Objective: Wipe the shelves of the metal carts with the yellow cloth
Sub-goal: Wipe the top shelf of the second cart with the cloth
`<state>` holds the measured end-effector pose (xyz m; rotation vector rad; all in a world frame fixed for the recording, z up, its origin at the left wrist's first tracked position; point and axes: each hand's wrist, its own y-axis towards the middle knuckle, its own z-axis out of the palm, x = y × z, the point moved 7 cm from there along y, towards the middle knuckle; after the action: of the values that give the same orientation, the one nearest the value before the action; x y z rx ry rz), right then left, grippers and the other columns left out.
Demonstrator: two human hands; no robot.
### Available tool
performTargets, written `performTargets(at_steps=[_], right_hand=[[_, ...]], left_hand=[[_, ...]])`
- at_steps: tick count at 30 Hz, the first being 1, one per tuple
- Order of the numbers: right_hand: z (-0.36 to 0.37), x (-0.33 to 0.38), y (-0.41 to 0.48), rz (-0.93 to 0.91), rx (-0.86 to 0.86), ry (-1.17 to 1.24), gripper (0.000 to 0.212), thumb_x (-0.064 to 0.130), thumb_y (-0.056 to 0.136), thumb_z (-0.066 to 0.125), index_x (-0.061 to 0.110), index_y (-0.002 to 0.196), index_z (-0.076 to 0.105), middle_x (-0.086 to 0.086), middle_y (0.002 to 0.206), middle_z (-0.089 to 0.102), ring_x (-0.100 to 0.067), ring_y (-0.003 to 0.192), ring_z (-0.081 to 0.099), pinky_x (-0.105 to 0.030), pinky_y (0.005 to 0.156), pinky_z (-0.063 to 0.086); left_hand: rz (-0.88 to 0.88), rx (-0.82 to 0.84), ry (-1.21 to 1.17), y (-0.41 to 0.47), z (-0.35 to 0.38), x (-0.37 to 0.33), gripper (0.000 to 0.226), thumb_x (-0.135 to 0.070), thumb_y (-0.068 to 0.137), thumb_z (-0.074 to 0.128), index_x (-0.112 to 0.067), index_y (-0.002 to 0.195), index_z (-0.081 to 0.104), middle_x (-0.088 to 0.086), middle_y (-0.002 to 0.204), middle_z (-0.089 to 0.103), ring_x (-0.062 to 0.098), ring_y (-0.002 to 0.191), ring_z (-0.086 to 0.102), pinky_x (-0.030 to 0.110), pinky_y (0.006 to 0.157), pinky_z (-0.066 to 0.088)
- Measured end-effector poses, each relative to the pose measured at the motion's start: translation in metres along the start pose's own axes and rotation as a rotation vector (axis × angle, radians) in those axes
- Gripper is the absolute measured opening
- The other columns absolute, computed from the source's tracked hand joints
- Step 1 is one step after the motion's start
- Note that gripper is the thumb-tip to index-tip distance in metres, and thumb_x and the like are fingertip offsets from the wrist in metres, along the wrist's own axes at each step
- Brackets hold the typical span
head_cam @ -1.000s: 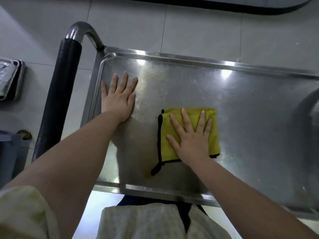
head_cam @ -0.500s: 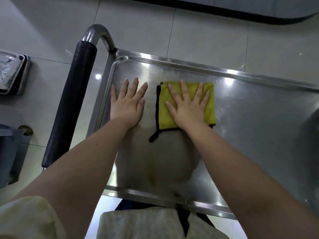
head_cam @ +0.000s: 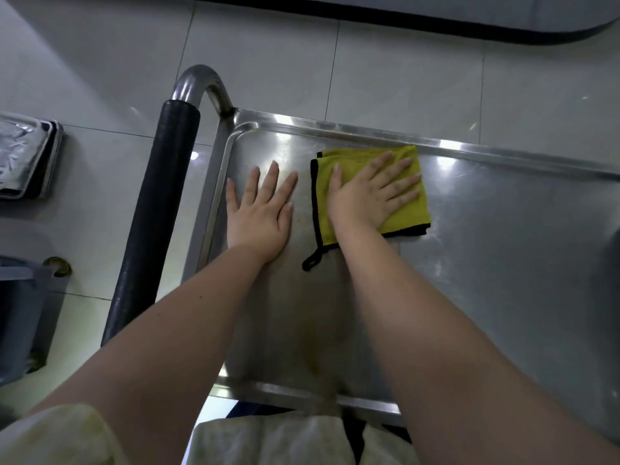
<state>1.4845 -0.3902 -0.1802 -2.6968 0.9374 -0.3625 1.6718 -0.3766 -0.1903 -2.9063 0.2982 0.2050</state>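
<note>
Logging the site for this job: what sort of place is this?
Probably a commercial kitchen or canteen area: a stainless steel cart with a black padded push handle, stacked metal trays and a tiled floor.

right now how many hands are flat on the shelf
2. The left hand lies flat on the bare shelf near the handle. The right hand presses flat on the cloth by the far rim. None seems hidden.
</note>
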Motion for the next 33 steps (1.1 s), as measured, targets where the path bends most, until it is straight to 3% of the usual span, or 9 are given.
performTargets(at_steps=[5,8,12,17,21,24,26,33], right_hand=[[0.009,-0.013,-0.014,-0.485,-0.001,-0.227,0.091,0.074,0.089,0.012,0.014,0.156,-0.004,-0.021,0.161,-0.013,-0.048,0.145,-0.013,-0.062,0.116,-0.008],[0.007,-0.056,-0.021,-0.647,0.025,-0.307,0.091,0.079,0.085,0.011,0.025,0.157,-0.004,-0.012,0.163,-0.013,-0.041,0.147,-0.016,-0.058,0.118,-0.007],[-0.024,-0.137,0.014,-0.533,0.04,-0.329,0.093,0.084,0.081,0.009,0.032,0.157,0.004,-0.005,0.165,-0.007,-0.039,0.149,-0.009,-0.057,0.118,-0.004],[-0.045,-0.159,0.033,-0.386,0.112,-0.342,0.085,0.085,0.08,0.013,0.046,0.148,-0.02,0.007,0.158,-0.03,-0.04,0.141,-0.032,-0.055,0.109,-0.026],[-0.037,-0.148,0.025,0.014,0.005,-0.053,0.069,0.06,0.099,0.016,0.029,0.156,-0.008,-0.006,0.164,-0.012,-0.044,0.146,-0.017,-0.054,0.117,-0.014],[-0.03,-0.132,0.02,0.103,-0.067,-0.094,0.068,0.059,0.099,0.012,0.029,0.156,-0.007,0.001,0.164,-0.011,-0.041,0.147,-0.015,-0.056,0.118,-0.01],[-0.025,-0.102,0.019,0.044,-0.06,-0.084,0.067,0.058,0.099,0.013,0.03,0.156,-0.006,0.004,0.164,-0.011,-0.041,0.147,-0.015,-0.058,0.117,-0.009],[0.015,0.045,-0.031,-0.506,0.015,-0.189,0.064,0.058,0.099,0.008,0.033,0.155,-0.011,0.01,0.162,-0.016,-0.04,0.145,-0.022,-0.059,0.116,-0.012]], left_hand=[[0.001,0.005,-0.002,0.001,0.0,0.002,0.052,-0.048,0.101,0.009,-0.046,0.153,0.0,-0.01,0.164,-0.004,0.02,0.151,-0.007,0.057,0.118,-0.008],[0.01,0.022,-0.012,-0.001,-0.001,0.001,0.052,-0.048,0.102,0.009,-0.046,0.152,-0.002,-0.009,0.164,-0.006,0.02,0.151,-0.009,0.057,0.118,-0.008],[0.016,0.025,-0.019,0.002,-0.002,-0.003,0.052,-0.048,0.102,0.011,-0.046,0.152,-0.002,-0.009,0.164,-0.007,0.02,0.15,-0.011,0.058,0.118,-0.008],[0.023,0.022,-0.014,0.009,-0.001,-0.009,0.052,-0.048,0.102,0.011,-0.046,0.152,-0.003,-0.008,0.164,-0.006,0.021,0.151,-0.011,0.059,0.117,-0.008],[0.019,0.029,-0.008,0.006,0.0,-0.009,0.052,-0.048,0.102,0.009,-0.046,0.152,-0.006,-0.008,0.164,-0.008,0.02,0.15,-0.013,0.059,0.117,-0.008],[0.021,0.023,-0.002,0.005,0.0,-0.007,0.053,-0.047,0.102,0.009,-0.045,0.152,-0.005,-0.008,0.164,-0.009,0.021,0.15,-0.013,0.059,0.117,-0.009],[0.027,0.024,-0.003,0.005,-0.001,-0.005,0.053,-0.046,0.102,0.009,-0.044,0.153,-0.004,-0.007,0.164,-0.009,0.021,0.15,-0.013,0.059,0.117,-0.008],[-0.097,-0.008,-0.028,0.002,-0.002,0.014,0.061,-0.045,0.102,0.012,-0.024,0.155,-0.01,-0.002,0.163,-0.013,0.019,0.15,-0.014,0.057,0.118,-0.006]])
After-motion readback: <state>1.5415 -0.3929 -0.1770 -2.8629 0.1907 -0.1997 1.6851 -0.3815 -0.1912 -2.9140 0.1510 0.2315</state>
